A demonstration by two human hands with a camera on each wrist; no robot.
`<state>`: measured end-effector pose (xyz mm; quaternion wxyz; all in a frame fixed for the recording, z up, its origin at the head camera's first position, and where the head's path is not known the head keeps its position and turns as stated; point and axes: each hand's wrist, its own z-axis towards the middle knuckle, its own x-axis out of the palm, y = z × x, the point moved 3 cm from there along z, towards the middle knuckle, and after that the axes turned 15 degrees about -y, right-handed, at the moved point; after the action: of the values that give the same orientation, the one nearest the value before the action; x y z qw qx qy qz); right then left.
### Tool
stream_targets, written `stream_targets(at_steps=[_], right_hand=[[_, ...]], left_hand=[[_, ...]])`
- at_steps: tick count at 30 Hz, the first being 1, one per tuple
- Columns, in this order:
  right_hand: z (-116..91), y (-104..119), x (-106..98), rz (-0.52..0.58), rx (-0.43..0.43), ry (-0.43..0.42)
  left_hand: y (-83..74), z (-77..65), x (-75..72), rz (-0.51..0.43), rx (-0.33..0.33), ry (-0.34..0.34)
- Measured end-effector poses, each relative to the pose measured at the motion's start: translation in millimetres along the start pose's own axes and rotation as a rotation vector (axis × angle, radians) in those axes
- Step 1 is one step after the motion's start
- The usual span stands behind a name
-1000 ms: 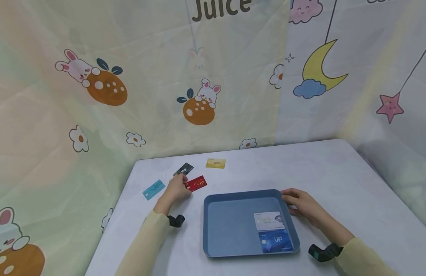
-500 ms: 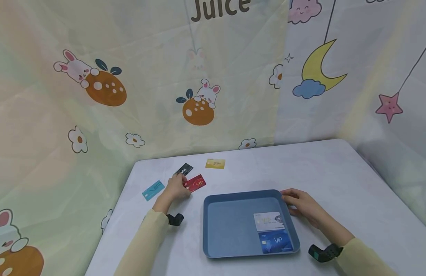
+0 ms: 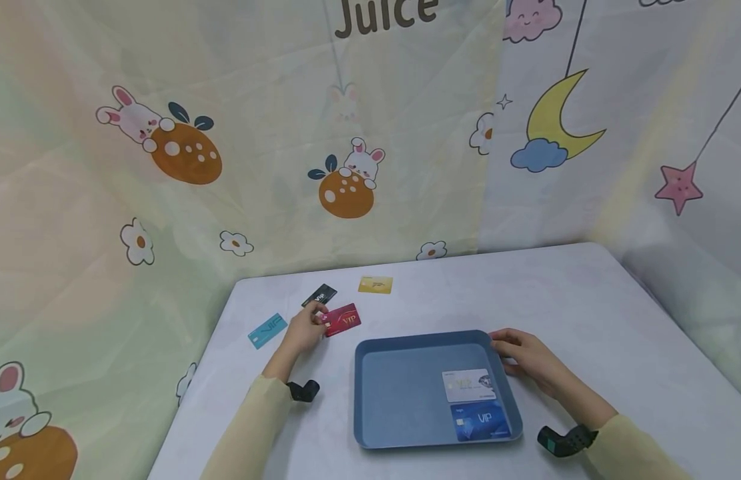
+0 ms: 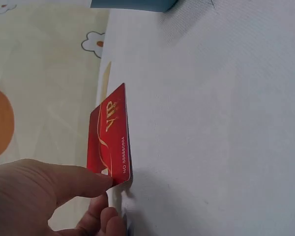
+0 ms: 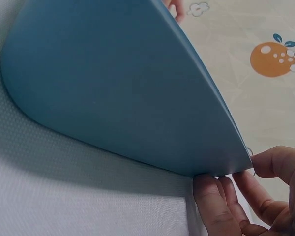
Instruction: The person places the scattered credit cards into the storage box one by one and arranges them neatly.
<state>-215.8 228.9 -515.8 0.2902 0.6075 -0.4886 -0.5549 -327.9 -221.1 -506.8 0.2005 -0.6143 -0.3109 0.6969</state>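
My left hand (image 3: 304, 330) pinches a red VIP card (image 3: 343, 320) by its near-left end. In the left wrist view the red card (image 4: 110, 140) stands tilted, raised off the white cloth, with the thumb on its printed face. A black VIP card (image 3: 319, 294) lies just beyond these fingers, and a light blue VIP card (image 3: 267, 331) to their left. At the far right corner of a blue tray (image 3: 400, 393), my right hand (image 3: 529, 357) holds the rim. The right wrist view shows its thumb at the top edge and fingers against the outer wall of the tray (image 5: 113, 88).
Inside the tray, at its right side, lie a white card (image 3: 466, 385) and a dark blue VIP card (image 3: 481, 420). A yellow card (image 3: 375, 285) is near the table's back edge. Printed fabric (image 3: 256, 133) hangs behind the white-covered table (image 3: 586, 300).
The red card, pinched by my left hand, has come up off the cloth and tilted. That hand has drawn back slightly from the black card. My right hand stays at the tray corner.
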Motion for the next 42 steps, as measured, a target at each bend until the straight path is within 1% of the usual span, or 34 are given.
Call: stream_targets(at_steps=[4, 7, 14, 21, 24, 31, 35, 38, 42], right_hand=[[0.4, -0.3, 0.0, -0.004, 0.004, -0.002], [0.4, -0.1, -0.1, -0.006, 0.001, -0.001], [-0.5, 0.1, -0.6, -0.005, -0.004, 0.005], [-1.6, 0.3, -0.8, -0.006, -0.016, 0.015], [-1.2, 0.5, -0.7, -0.006, -0.01, 0.014], [-0.5, 0.1, -1.0, -0.009, -0.008, 0.014], [0.2, -0.1, -0.5, -0.01, -0.004, 0.015], [1.0, 0.3, 0.0, -0.012, 0.002, 0.013], [1.1, 0.2, 0.3, -0.012, 0.006, 0.012]], left_hand=[[4.3, 0.1, 0.7, -0.081, -0.027, -0.045], [6.1, 0.7, 1.7, -0.149, -0.045, -0.057], [7.6, -0.9, 2.1, -0.269, -0.118, -0.057], [4.9, -5.5, 1.3, -0.391, -0.162, -0.036], [4.6, -6.2, 1.6, -0.413, -0.17, -0.031], [3.6, -6.3, 2.4, -0.421, -0.189, -0.039], [2.2, -7.5, 3.8, -0.463, -0.204, -0.034], [1.6, -8.8, 6.1, -0.498, -0.223, -0.027], [1.9, -12.0, 9.5, -0.534, -0.274, -0.022]])
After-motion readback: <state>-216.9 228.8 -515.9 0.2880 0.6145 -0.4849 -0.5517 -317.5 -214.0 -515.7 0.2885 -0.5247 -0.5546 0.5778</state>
